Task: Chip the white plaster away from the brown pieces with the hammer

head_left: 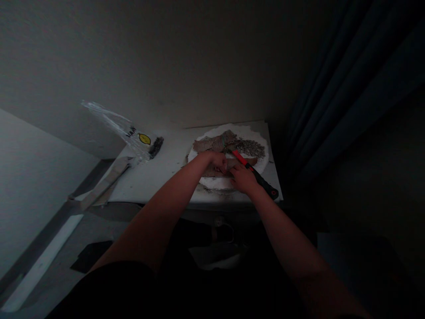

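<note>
In the dim light, my left hand point(218, 161) is closed, its fingers bent down onto a flat brown piece point(215, 173) that looks like cardboard. My right hand point(244, 178) lies close beside it, with curled fingertips on the same piece. A red and black tool with a long handle point(264, 183), perhaps a utility knife, lies slanted just right of my right hand. Behind my hands are a crumpled brown sheet point(214, 142) and a heap of small greyish bits point(254, 148). All of this rests on a ragged white round sheet point(244, 130).
The white table point(166, 177) stands against a wall. A clear plastic bag with a yellow label point(144, 139) and dark contents sits on its left. A bent cardboard strip point(104, 186) overhangs the left edge. A dark curtain point(348, 79) hangs at right.
</note>
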`<state>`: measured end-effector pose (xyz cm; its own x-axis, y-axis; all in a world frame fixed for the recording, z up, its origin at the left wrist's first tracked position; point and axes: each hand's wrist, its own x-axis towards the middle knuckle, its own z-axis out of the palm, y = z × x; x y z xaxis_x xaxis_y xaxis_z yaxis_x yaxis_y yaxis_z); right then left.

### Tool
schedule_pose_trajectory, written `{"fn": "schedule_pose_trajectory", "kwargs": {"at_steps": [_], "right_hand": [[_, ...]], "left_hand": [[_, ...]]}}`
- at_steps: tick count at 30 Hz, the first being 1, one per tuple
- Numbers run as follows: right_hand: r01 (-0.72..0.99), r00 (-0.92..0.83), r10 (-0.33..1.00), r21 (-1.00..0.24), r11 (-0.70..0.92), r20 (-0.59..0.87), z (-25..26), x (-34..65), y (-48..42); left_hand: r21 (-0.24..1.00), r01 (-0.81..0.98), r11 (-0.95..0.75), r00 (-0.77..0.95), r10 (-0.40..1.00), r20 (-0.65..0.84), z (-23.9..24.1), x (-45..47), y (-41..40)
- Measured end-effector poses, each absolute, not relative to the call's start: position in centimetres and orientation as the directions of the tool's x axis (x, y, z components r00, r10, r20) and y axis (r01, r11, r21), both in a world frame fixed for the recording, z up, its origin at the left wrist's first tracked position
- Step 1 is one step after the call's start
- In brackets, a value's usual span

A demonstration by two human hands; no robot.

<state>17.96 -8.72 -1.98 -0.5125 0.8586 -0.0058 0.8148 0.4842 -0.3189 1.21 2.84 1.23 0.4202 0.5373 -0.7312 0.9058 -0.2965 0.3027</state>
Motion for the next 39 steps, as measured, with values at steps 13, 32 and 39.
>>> {"fn": "schedule_pose_trajectory", "kwargs": {"at_steps": [13,32,39], "right_hand": [[0.813,-0.503,0.864,-0.333,0.478,0.011,-1.7,17.9,-8.8],[0.815,-0.505,0.863,-0.33,0.476,-0.002,-1.5,17.9,-8.8],[0.819,-0.501,0.865,-0.339,0.463,-0.031,-1.4,17.8,-8.8]], "left_hand": [[0.355,0.81,-0.467,0.579,0.736,-0.351,-0.4,-1.0,0.0],[-0.005,0.815,-0.579,0.566,0.799,-0.204,0.7,0.3,-3.8],[-0.08,0.81,-0.581,0.549,0.8,-0.243,1.0,1.2,-3.6]]}}
